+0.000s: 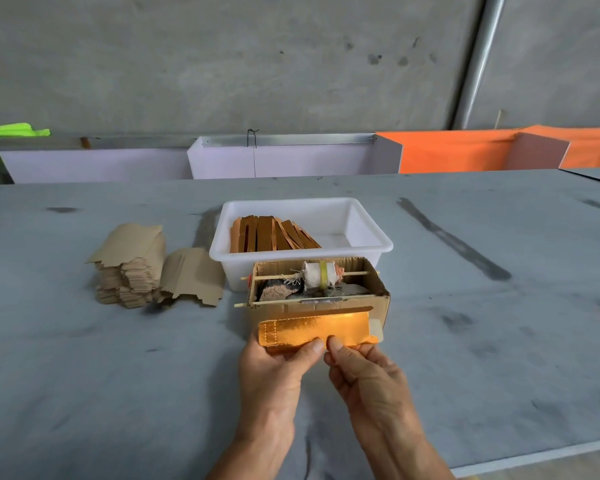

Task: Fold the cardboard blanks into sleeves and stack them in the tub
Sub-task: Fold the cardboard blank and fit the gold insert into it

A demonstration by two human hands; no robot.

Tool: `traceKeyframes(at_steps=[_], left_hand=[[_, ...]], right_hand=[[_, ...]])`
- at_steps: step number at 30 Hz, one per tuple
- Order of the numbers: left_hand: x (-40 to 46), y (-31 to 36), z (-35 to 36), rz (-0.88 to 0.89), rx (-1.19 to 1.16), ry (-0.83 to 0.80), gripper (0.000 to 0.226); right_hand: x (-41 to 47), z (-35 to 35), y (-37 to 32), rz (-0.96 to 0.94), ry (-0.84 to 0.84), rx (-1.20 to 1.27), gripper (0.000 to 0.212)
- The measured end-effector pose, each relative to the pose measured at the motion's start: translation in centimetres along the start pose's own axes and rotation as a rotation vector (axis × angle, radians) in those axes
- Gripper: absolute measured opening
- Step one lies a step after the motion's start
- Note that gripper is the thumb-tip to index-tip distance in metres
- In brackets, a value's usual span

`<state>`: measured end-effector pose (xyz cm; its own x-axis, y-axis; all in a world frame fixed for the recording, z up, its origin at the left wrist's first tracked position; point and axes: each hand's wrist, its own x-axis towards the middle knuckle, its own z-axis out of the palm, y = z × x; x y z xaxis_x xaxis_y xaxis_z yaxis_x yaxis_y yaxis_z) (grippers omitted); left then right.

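Observation:
A shiny gold cardboard blank point(317, 329) is held flat in front of a brown cardboard box, low in the middle of the view. My left hand point(278, 368) grips its lower left part, thumb on top. My right hand point(361, 372) pinches its lower edge right beside the left thumb. Behind the box stands a white tub point(371, 242) with several folded gold-and-brown sleeves point(274, 235) leaning in its left half. A stack of flat brown blanks point(129, 268) lies to the left, with one loose blank point(194, 277) leaning beside it.
The open brown cardboard box point(378, 303) holds a cloth roll on thin sticks that poke out of its left side. The grey tabletop point(465, 341) stretches wide on both sides. White and orange panels point(447, 150) stand along the far edge against a concrete wall.

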<state>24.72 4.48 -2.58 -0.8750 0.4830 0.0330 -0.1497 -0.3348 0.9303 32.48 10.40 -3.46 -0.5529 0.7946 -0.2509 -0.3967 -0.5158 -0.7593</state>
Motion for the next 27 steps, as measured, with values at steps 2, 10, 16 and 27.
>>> traceKeyframes(at_steps=[2, 10, 16, 27], left_hand=[[0.0, 0.1, -0.3, -0.016, 0.011, -0.007, 0.029], [0.6, 0.1, -1.4, -0.129, 0.028, -0.137, 0.008], [1.8, 1.9, -1.9, -0.486, -0.037, -0.285, 0.044], [2.4, 2.0, -2.3, -0.726, 0.111, -0.606, 0.006]], right_hand=[[0.0, -0.1, -0.1, -0.007, -0.003, 0.013, 0.019], [0.5, -1.2, -0.6, -0.027, -0.032, 0.045, 0.008], [0.9, -2.7, -1.5, -0.114, -0.146, -0.028, 0.004], [0.5, -3.3, -1.5, 0.009, -0.240, -0.057, 0.011]])
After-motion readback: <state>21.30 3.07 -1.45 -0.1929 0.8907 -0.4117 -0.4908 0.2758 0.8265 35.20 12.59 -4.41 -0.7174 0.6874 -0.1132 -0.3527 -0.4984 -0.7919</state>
